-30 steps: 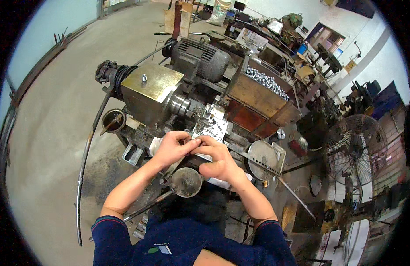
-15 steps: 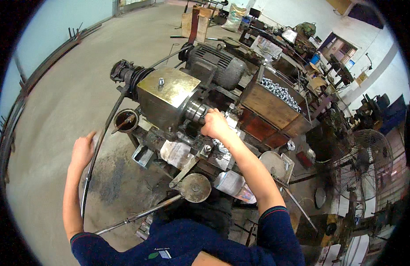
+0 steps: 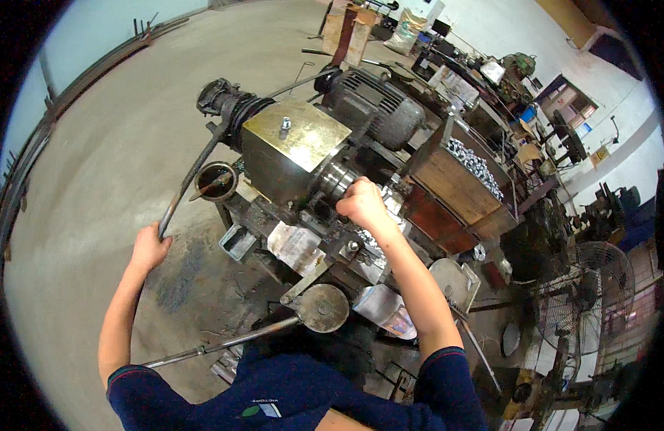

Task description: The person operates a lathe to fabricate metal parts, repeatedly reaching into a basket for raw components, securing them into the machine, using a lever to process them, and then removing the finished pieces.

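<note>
My left hand (image 3: 152,246) is closed round the long metal lever (image 3: 183,188), which slants down from the left end of the lathe headstock. My right hand (image 3: 362,203) is at the front of the shiny round chuck (image 3: 337,178), fingers bent together. Whatever lies between those fingers is hidden by the hand. The headstock (image 3: 274,169) has a brassy top plate (image 3: 296,136) with a small metal piece (image 3: 285,124) standing on it. Below my right hand, several small shiny metal parts (image 3: 371,244) lie on the machine bed, partly covered by my forearm.
Right of the machine stands a wooden box (image 3: 454,183) of small metal parts. A dark motor (image 3: 379,108) sits behind the headstock. Near my left hand is a pot (image 3: 217,181) of dark liquid with a brush. A round handwheel (image 3: 323,309) is close to my body; a fan (image 3: 587,287) stands right.
My left hand has gone from beside the lever to a grip on it, and the lever's angle has shifted. My right hand stays at the chuck. The whole view has shifted slightly.
</note>
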The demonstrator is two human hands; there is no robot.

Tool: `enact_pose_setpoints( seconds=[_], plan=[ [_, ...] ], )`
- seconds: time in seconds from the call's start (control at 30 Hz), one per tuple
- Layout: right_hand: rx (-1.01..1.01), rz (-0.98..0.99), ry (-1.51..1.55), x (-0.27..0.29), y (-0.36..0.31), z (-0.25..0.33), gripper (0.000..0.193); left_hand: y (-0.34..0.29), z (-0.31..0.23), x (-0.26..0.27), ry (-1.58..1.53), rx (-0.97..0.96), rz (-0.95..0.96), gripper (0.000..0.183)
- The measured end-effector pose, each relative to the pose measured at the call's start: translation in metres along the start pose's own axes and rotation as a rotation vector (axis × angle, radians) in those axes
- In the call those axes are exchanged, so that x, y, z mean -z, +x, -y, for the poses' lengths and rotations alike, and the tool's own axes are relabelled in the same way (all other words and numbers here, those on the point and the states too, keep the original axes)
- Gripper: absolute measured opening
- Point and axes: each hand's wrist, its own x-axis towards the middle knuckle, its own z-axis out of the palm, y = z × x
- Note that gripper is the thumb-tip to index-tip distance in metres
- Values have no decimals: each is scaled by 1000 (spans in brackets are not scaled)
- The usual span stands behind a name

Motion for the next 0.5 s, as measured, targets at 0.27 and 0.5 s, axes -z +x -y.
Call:
enact_pose_setpoints(
  seconds=[0.27,0.5],
  plan=[
    [25,-83,37,0,4,7,25,70,82,41,596,-34,-143,15],
    [-69,22,-80,16,-6,17,21,138,84,57,634,-126,-304,11]
  ],
)
